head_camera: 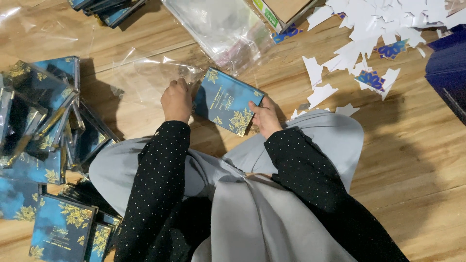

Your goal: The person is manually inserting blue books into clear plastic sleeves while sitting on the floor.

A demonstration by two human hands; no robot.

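Observation:
I hold a blue card (226,101) with gold leaf print over the wooden floor. My right hand (264,115) grips its lower right corner. My left hand (176,100) pinches the edge of a clear plastic sleeve (145,77) at the card's left side. The card's left edge meets the sleeve's opening beside my left fingers. Both arms wear black sleeves with small white dots, above grey cloth over my lap.
A heap of sleeved blue cards (41,121) lies at the left, with more bare blue cards (60,233) at the lower left. White paper scraps (369,29) are scattered at the upper right. Clear bags (223,26) lie at the top middle. A dark blue box (449,73) sits at the right edge.

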